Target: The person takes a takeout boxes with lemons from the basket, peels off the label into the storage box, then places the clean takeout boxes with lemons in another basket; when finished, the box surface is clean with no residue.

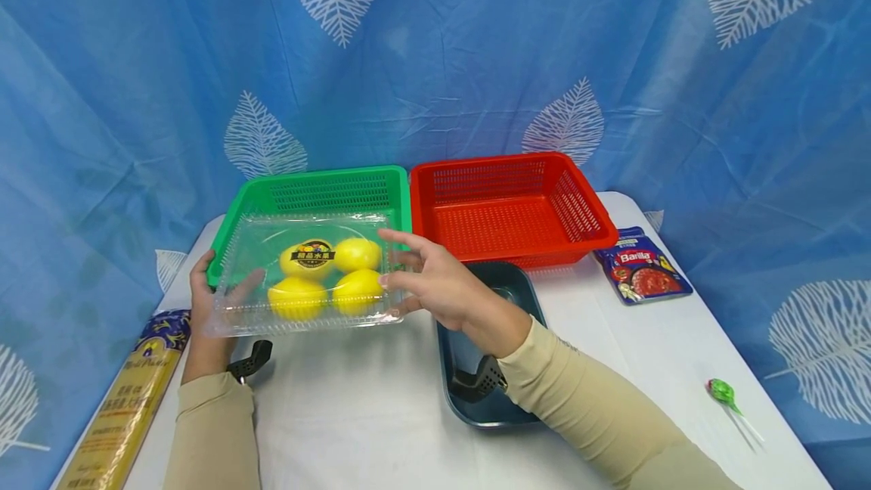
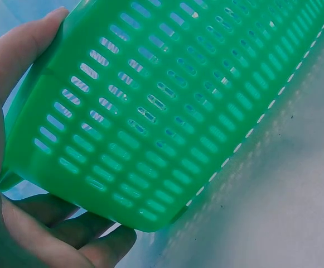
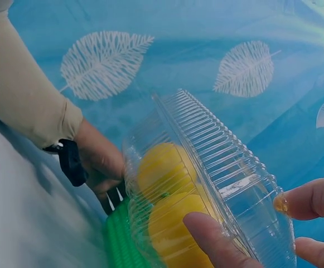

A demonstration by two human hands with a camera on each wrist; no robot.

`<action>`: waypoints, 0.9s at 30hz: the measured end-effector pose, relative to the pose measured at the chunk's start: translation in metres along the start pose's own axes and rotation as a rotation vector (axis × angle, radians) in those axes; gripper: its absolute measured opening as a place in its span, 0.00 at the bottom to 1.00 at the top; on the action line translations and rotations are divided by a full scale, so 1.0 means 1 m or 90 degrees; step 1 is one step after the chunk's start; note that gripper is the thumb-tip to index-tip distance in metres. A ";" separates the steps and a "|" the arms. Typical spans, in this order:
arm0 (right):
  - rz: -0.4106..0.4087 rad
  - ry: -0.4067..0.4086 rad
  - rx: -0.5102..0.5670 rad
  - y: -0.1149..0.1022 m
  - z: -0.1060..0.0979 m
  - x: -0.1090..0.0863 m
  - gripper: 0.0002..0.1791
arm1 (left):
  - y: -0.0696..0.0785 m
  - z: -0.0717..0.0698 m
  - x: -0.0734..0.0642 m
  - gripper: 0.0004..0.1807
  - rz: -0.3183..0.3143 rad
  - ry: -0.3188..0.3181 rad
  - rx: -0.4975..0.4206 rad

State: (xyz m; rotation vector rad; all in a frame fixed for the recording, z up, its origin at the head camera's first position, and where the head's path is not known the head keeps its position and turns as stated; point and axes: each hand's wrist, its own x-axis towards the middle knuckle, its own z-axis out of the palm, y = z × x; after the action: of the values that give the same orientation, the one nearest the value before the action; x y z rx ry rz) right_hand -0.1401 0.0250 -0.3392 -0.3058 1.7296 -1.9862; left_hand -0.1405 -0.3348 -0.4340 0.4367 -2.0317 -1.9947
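Observation:
A clear plastic clamshell box (image 1: 313, 254) with a dark fruit label holds several lemons (image 1: 297, 299) and hangs tilted over the front of the green basket (image 1: 327, 175). My right hand (image 1: 445, 286) grips the box's right end, thumb on one side and fingers on the other; the right wrist view shows the same box (image 3: 228, 156) close up. At the basket's left end is my left hand (image 1: 207, 308), partly seen through the clear plastic. In the left wrist view its thumb lies at the rim of the green basket (image 2: 145, 167) and its fingers curl around the lower corner.
A red basket (image 1: 506, 255) stands right of the green one. In front of it lies a dark blue tray (image 1: 469, 369), partly under my right forearm. A Barilla pouch (image 1: 646, 271) and a green lollipop (image 1: 724, 394) are on the right, a long golden spaghetti pack (image 1: 122, 414) on the left.

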 end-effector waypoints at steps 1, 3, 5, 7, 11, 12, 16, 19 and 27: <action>0.000 -0.001 0.001 0.001 0.000 -0.001 0.40 | 0.000 0.000 -0.001 0.56 0.001 -0.001 0.004; -0.002 -0.005 0.003 0.002 -0.001 -0.004 0.40 | -0.001 -0.001 -0.001 0.56 0.004 -0.002 -0.001; -0.005 -0.012 0.006 0.002 -0.002 -0.006 0.40 | -0.001 -0.001 -0.001 0.56 0.007 -0.001 0.002; -0.007 -0.018 0.009 0.003 -0.002 -0.009 0.40 | -0.001 -0.002 -0.001 0.55 0.013 0.001 0.004; -0.008 -0.024 0.003 0.003 -0.002 -0.014 0.39 | -0.001 -0.003 -0.001 0.54 0.013 -0.008 -0.021; -0.006 -0.024 -0.001 0.003 -0.001 -0.015 0.39 | -0.001 -0.003 -0.001 0.54 0.012 -0.012 -0.031; 0.002 -0.019 -0.012 0.004 0.000 -0.019 0.39 | -0.001 -0.003 -0.003 0.53 0.012 -0.028 -0.049; 0.008 -0.014 -0.016 0.005 0.000 -0.021 0.39 | -0.001 -0.003 -0.004 0.53 0.026 -0.034 -0.040; 0.017 -0.014 -0.012 0.010 0.002 -0.024 0.39 | -0.006 -0.006 0.004 0.54 0.036 -0.013 0.002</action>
State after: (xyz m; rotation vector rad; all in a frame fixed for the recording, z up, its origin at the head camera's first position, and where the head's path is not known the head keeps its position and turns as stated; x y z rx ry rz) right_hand -0.1163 0.0348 -0.3453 -0.3093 1.7298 -1.9423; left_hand -0.1422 -0.3418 -0.4405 0.3565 -2.0360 -1.9708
